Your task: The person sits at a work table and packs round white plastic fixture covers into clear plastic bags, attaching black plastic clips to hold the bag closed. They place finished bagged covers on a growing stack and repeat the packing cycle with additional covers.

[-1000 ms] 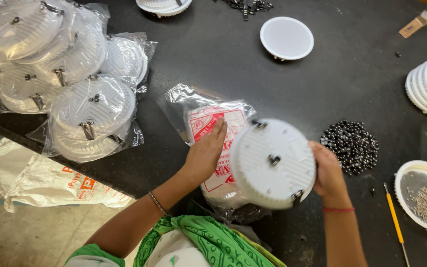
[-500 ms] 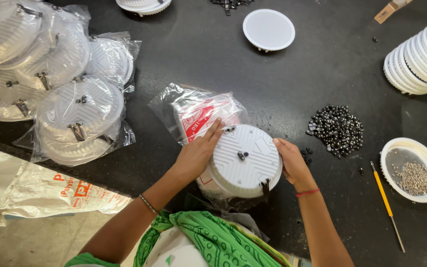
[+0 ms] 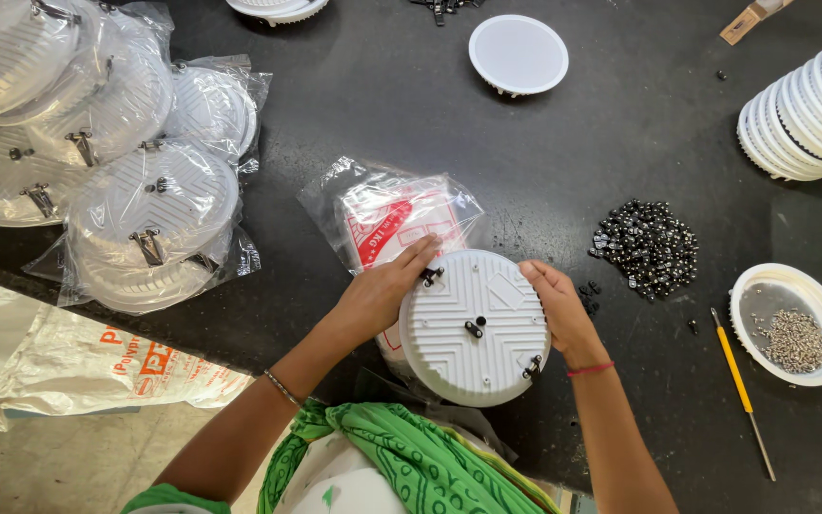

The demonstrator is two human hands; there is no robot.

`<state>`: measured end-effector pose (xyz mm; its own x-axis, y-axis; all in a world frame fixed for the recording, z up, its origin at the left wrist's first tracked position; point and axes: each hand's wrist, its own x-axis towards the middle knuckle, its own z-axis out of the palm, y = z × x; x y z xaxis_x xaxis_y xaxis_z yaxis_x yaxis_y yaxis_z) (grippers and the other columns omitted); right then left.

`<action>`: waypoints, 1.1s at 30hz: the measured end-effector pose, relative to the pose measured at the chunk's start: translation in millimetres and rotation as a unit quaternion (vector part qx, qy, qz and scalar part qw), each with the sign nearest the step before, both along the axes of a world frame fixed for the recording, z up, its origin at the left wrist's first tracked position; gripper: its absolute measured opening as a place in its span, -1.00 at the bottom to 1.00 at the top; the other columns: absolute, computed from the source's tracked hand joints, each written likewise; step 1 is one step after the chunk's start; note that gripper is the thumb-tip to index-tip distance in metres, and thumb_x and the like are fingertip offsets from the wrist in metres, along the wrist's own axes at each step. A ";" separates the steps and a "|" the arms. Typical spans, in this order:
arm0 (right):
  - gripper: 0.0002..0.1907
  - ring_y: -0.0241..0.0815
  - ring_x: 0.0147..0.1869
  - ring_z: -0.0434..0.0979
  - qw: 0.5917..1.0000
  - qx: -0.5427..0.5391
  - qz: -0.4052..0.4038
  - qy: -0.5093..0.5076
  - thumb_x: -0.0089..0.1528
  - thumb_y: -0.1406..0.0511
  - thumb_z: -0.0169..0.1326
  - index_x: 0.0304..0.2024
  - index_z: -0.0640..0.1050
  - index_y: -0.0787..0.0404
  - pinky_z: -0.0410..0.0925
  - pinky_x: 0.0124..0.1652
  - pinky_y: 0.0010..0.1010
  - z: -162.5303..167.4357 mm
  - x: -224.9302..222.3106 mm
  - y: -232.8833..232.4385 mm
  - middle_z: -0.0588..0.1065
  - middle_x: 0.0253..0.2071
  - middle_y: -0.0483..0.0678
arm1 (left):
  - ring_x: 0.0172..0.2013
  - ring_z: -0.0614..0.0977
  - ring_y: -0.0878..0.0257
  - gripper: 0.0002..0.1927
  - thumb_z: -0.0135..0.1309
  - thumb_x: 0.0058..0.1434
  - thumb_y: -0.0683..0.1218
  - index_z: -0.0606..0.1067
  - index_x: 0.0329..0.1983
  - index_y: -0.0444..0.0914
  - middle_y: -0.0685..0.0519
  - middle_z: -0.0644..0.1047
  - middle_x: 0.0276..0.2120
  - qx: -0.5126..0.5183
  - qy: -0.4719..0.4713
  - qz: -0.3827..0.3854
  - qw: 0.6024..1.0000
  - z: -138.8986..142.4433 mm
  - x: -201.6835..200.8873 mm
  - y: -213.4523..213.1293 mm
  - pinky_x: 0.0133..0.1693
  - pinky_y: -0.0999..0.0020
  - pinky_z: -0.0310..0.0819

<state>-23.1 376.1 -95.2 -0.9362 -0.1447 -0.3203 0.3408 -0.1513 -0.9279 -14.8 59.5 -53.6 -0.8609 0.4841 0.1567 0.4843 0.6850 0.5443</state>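
Both my hands on white round fixture (image 3: 476, 328), ribbed back up, at table edge close to my body. My left hand (image 3: 380, 297) curled on its left rim, fingers by spring clip; my right hand (image 3: 563, 314) cupped on right rim. Clips look fitted, hard to be sure. Not bagged yet: open plastic sleeve (image 3: 387, 214) just beyond left hand. Bagged fixtures (image 3: 149, 205) piled far left; bare stack (image 3: 806, 109) far right remaining.
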 end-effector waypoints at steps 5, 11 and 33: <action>-0.68 -0.40 -0.29 0.53 0.996 0.059 -0.071 0.009 0.43 0.20 -0.05 -0.10 0.56 0.34 0.43 -0.28 -0.52 -8.5 -8.0 -0.8 0.57 -0.29 -0.11 | -0.07 0.65 -0.11 0.01 -0.01 -0.05 -0.38 0.00 0.53 -0.19 -0.02 0.06 0.52 -0.038 -0.042 -0.024 0.998 8.5 11.1 -7.6 -0.21 0.09 0.59; -0.62 -0.33 -0.27 0.55 0.996 0.048 -0.080 -0.014 0.44 0.15 -0.06 -0.04 0.57 0.35 0.45 -0.26 -0.46 -4.0 -22.6 -22.9 0.58 -0.26 -0.06 | -0.10 0.62 -0.20 0.02 0.12 0.01 -0.20 -0.11 0.52 -0.29 -0.16 -0.09 0.53 0.027 -0.151 -0.039 0.987 -2.8 28.2 -8.3 -0.03 0.02 0.52; -0.62 -0.26 -0.06 0.61 0.996 -0.057 -0.002 -0.061 0.37 0.30 -0.05 0.22 0.43 0.26 0.52 -0.08 -0.30 -16.7 20.3 -48.2 0.57 -0.05 -0.08 | -0.18 0.69 0.09 -0.47 0.00 0.36 0.00 0.34 0.40 -0.13 -0.09 0.61 -0.02 0.165 -0.181 0.173 0.954 -5.6 -33.5 -5.6 -0.09 0.17 0.58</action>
<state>-2.8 328.0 -111.9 -0.8922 -0.1832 -0.4129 0.4488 -0.2558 -0.8562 -48.3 53.8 -59.2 -0.9868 0.1369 -0.0869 -0.0008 0.5317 0.8469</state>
